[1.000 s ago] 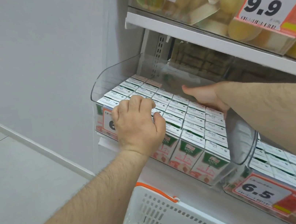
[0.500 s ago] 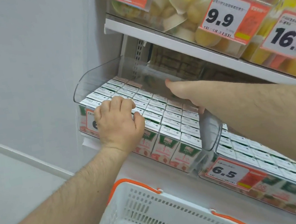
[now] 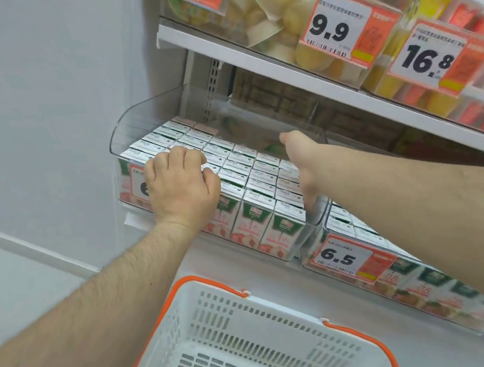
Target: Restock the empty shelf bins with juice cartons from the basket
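Note:
A clear plastic bin [image 3: 142, 110] on the lower shelf is packed with rows of small white-topped juice cartons [image 3: 240, 158] with green and pink fronts. My left hand [image 3: 183, 186] curls over the bin's front rim, its fingers on the carton tops and covering part of the price tag. My right hand [image 3: 302, 155] lies along the bin's right wall with the thumb inside above the cartons; its fingers are hidden behind the wall. The white basket with orange handles [image 3: 204, 278] stands below me, and no cartons show in its visible part.
A second clear bin [image 3: 320, 234] full of similar cartons, with a 6.5 price tag [image 3: 340, 258], sits just to the right. The white shelf above [image 3: 280, 67] holds tubs of cut fruit and price tags and hangs low over the bins. A grey wall closes the left side.
The view has pulled back and down, so more of the basket shows. Both hands stay on the same bin; my right hand has turned more on edge along the right wall.

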